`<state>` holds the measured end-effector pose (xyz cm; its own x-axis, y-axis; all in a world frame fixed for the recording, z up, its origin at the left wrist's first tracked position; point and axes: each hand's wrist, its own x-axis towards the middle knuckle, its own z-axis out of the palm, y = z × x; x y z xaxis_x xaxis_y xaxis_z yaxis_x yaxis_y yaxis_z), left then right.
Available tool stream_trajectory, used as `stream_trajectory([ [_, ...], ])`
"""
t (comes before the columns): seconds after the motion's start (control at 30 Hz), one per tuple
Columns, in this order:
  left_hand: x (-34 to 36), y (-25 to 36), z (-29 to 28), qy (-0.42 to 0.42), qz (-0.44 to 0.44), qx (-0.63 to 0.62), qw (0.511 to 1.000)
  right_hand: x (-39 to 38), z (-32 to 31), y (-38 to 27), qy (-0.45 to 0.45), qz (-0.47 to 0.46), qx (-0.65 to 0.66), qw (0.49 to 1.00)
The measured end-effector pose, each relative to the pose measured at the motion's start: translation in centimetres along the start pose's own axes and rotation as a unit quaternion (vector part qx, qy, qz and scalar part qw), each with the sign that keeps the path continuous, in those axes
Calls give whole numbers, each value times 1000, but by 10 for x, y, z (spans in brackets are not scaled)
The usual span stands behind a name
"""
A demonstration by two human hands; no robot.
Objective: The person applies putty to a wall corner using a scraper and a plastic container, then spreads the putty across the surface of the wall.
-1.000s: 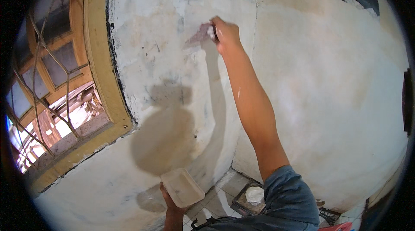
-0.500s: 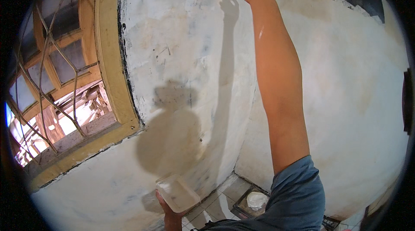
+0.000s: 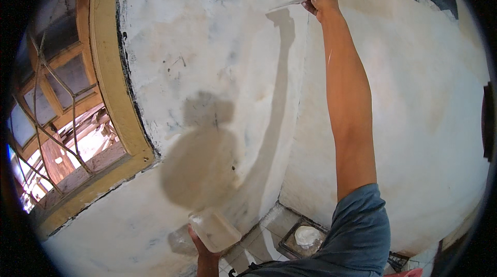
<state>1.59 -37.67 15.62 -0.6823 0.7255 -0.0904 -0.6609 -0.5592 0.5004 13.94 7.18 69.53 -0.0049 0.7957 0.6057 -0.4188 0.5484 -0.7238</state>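
Fingers of right hand (image 3: 322, 5) closed on thin flat blade (image 3: 286, 5), nearly edge-on, upper centre of frame; contact with patchy white wall (image 3: 222, 54) unclear. Lower centre, left hand (image 3: 204, 247) grips shallow pale tray (image 3: 215, 231), thumb along its left side, other fingers hidden. Yellow window frame (image 3: 110, 54), upper left.

I can read no words, labels, numbers or signs anywhere: none on the wall (image 3: 243, 59) towards twelve o'clock, the tray (image 3: 216, 230) near six, or the window frame (image 3: 110, 70) around ten.
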Motion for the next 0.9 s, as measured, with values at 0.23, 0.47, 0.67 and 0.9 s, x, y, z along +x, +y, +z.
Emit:
stream_trajectory([
  [0.23,10,-17,-6,11,-11,15,1000,8,-4,44,-43,71,56,995],
  [0.47,7,-21,7,15,-2,18,1000,-10,7,91,-104,185,183,960],
  [0.67,26,-28,-4,27,17,-5,999,-5,46,75,-115,157,215,957],
  [0.9,35,-29,14,31,39,-9,999,45,94,45,-69,139,318,935],
])
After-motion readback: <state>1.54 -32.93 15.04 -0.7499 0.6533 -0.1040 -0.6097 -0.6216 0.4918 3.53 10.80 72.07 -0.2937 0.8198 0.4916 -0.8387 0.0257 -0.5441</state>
